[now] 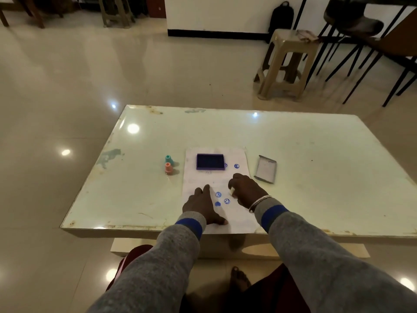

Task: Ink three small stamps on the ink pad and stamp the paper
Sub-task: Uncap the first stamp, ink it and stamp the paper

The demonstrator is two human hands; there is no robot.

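Observation:
A white paper [239, 219] lies on the table in front of me, with several blue stamp marks on it. An open blue ink pad [210, 161] rests on the paper's far end. My left hand [203, 205] presses flat on the paper, fingers spread. My right hand [246, 190] is closed around a small pale stamp [232, 190], held down against the paper beside the marks. A teal stamp [168, 159] and an orange stamp [168, 168] stand upright left of the paper.
The ink pad's grey lid [266, 169] lies right of the paper. The table [316, 154] is low, pale and glossy. A plastic stool [286, 64] and black chair legs [361, 64] stand beyond its far right corner.

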